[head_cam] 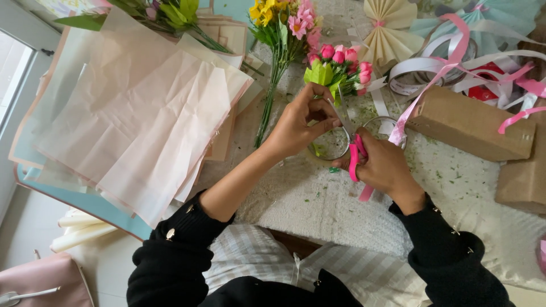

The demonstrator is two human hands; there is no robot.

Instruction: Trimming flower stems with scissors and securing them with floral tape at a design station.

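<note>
The left hand [298,122] is gripping a pink-budded, green-leaved sprig [336,68], the right hand [387,167] is gripping pink-handled scissors [354,149], and a brown cardboard box [469,124] is lying just right.

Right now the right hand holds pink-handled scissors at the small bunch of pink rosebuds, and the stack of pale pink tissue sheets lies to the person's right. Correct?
Not quite: the stack of pale pink tissue sheets lies to the person's left, as the head view shows. The right hand does hold the pink-handled scissors at the small bunch of pink rosebuds.

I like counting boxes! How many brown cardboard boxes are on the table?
2. One brown box lies right of the hands, under pink ribbon; another sits at the right edge, partly cut off. More may be hidden.
</note>
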